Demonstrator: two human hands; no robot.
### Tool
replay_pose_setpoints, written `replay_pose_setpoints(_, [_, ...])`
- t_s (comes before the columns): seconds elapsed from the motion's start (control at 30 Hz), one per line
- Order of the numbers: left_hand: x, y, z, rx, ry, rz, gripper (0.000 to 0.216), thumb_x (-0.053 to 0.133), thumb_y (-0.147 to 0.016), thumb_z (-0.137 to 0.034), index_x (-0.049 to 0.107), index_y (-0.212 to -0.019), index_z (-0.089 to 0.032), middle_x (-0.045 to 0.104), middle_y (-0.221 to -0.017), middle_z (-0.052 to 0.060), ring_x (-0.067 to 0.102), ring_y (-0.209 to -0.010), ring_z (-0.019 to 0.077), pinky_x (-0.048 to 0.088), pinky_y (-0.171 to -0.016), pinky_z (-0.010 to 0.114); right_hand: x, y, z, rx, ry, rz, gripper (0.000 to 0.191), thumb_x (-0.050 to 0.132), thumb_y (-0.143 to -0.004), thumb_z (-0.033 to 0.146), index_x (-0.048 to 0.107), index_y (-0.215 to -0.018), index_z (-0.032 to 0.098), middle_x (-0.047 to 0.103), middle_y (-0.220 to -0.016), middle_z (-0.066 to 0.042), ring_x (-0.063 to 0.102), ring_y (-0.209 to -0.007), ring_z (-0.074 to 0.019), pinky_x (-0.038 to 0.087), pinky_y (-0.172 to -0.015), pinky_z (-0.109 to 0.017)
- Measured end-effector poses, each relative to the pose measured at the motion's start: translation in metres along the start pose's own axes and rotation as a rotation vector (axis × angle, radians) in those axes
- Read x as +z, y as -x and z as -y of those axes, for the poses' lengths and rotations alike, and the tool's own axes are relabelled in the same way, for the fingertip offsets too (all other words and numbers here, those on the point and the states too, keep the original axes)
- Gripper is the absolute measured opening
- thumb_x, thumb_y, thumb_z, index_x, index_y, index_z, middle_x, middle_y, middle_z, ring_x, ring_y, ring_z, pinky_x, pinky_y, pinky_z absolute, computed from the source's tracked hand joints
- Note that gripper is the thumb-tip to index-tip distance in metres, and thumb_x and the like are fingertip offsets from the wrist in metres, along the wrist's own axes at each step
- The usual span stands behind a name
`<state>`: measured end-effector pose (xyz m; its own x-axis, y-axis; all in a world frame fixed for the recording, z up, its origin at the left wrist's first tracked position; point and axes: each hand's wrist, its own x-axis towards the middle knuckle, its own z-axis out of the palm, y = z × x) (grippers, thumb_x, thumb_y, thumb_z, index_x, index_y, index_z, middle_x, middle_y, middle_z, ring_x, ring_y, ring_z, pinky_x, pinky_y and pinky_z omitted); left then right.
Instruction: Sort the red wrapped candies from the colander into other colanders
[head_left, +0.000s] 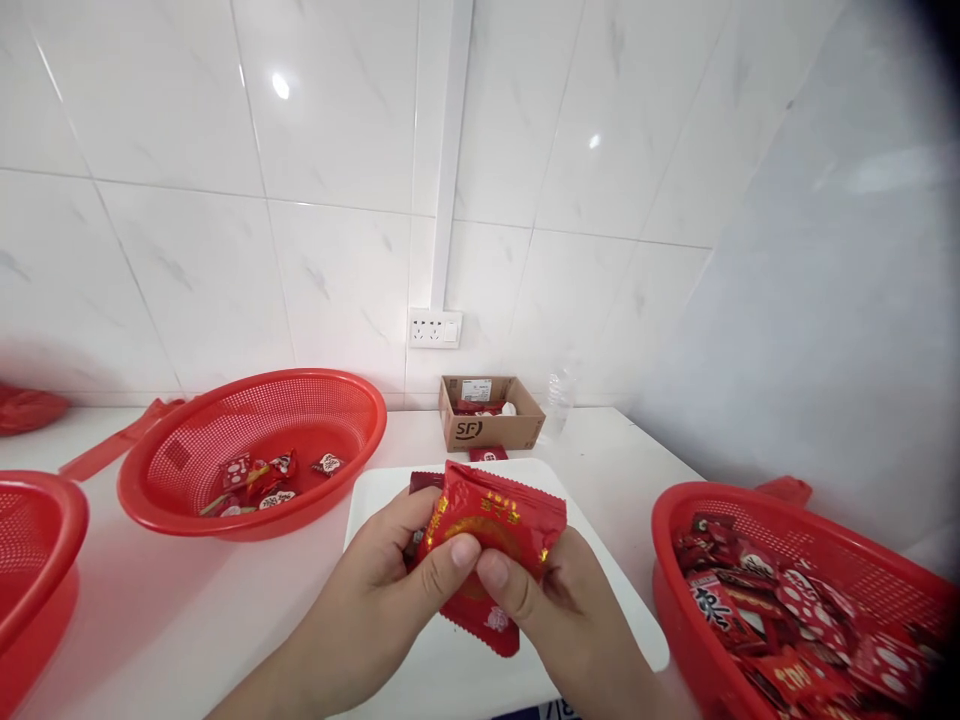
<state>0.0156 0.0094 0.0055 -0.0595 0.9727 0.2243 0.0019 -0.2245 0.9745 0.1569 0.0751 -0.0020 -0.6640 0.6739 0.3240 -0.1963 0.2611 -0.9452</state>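
Observation:
Shiny red snack packets with gold print and crimped edges are held up in both hands, above a white tray (379, 490). The front red packet (517, 505) is pinched between the thumbs and the fingers behind it. My left hand (382, 570) is closed on its left side, and a darker packet (424, 484) shows behind, against the left fingers. My right hand (574, 600) is closed on the right side, its thumb tip nearly touching the left thumb. How many packets are stacked there I cannot tell; the fingertips are hidden.
A red basket (664, 530) full of mixed packets stands at right. Behind left, another red basket (322, 376) holds several packets; a third basket (75, 520) is cut off. A cardboard box (499, 433), a small red packet (487, 454) and a clear bottle (558, 400) stand near the wall.

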Motion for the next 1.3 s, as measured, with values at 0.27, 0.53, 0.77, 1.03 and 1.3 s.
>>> replay_pose_setpoints(0.27, [0.002, 0.002, 0.0, 0.025, 0.085, 0.023, 0.027, 0.057, -0.089, -0.043, 0.069, -0.098, -0.02, 0.068, -0.09, 0.004, 0.061, -0.082, 0.0169, 0.05, -0.069, 0.025, 0.004, -0.001, 0.001, -0.099, -0.064, -0.017, 0.017, 0.061, -0.088, 0.038, 0.074, -0.095, 0.029, 0.07, -0.08, 0.001, 0.063, -0.074, -0.0149, 0.052, -0.069, -0.023])
replay_pose_setpoints(0.53, [0.001, 0.004, 0.001, 0.005, 0.138, -0.018, 0.027, 0.061, -0.087, -0.044, 0.069, -0.094, -0.02, 0.067, -0.085, 0.003, 0.059, -0.074, 0.0139, 0.05, -0.065, 0.023, 0.005, 0.001, -0.002, -0.078, -0.002, 0.026, 0.029, 0.057, -0.088, 0.049, 0.069, -0.088, 0.024, 0.066, -0.076, 0.0, 0.058, -0.068, -0.0143, 0.049, -0.059, -0.022])
replay_pose_setpoints(0.77, [0.001, 0.004, 0.0, 0.0, 0.156, -0.033, 0.026, 0.066, -0.083, -0.043, 0.069, -0.084, -0.016, 0.066, -0.081, 0.004, 0.055, -0.067, 0.0127, 0.048, -0.058, 0.022, -0.006, 0.0, 0.001, -0.132, 0.078, 0.012, 0.049, 0.053, -0.083, 0.065, 0.069, -0.077, 0.019, 0.065, -0.068, -0.003, 0.057, -0.062, -0.016, 0.047, -0.055, -0.024])
replay_pose_setpoints(1.03, [0.002, 0.005, 0.0, -0.035, 0.215, -0.023, 0.024, 0.066, -0.083, -0.041, 0.068, -0.088, -0.017, 0.066, -0.084, 0.004, 0.057, -0.068, 0.0121, 0.05, -0.059, 0.022, -0.003, 0.001, 0.003, -0.244, 0.325, -0.083, 0.035, 0.047, -0.094, 0.04, 0.064, -0.07, 0.02, 0.057, -0.06, 0.003, 0.048, -0.052, -0.0102, 0.039, -0.048, -0.019])
replay_pose_setpoints(1.3, [0.002, 0.005, 0.001, -0.02, 0.214, -0.011, 0.023, 0.067, -0.084, -0.039, 0.068, -0.088, -0.017, 0.061, -0.076, 0.0, 0.052, -0.063, 0.0088, 0.047, -0.057, 0.018, -0.004, 0.002, 0.001, -0.324, 0.406, -0.163, 0.029, 0.052, -0.091, 0.035, 0.065, -0.069, 0.02, 0.058, -0.061, 0.003, 0.053, -0.053, -0.0107, 0.044, -0.051, -0.019])
